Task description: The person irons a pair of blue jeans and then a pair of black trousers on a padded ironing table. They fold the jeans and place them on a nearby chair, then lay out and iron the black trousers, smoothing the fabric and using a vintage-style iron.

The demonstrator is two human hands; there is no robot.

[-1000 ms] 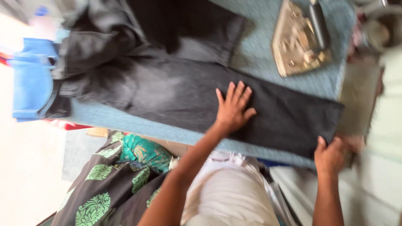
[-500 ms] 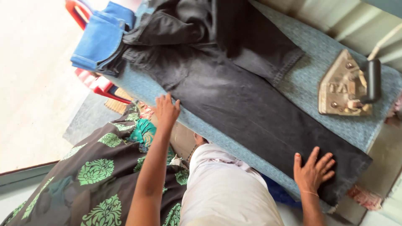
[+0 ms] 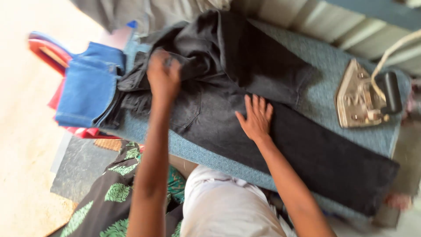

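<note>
The dark grey denim trousers lie across the blue-grey padded surface. The left hand has a closed grip bunching the waistband; the right hand presses flat, fingers spread. Smoothing works best pulling the cloth taut away from that anchoring palm.

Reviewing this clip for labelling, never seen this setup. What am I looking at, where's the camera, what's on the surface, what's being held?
There is no machine here: a person works with two bare hands, and the one picture comes from a camera worn on their head, looking down.

On the blue-grey padded board lies a pair of dark grey trousers, one leg stretched toward the right. An iron rests on its side at the right end, soleplate showing, with a cord leading away. Blue denim hangs off the left end.

The left hand grips the bunched waist area of the trousers; blur hides the exact hold. The right hand lies flat, fingers spread, pressing on the trouser leg.
</note>
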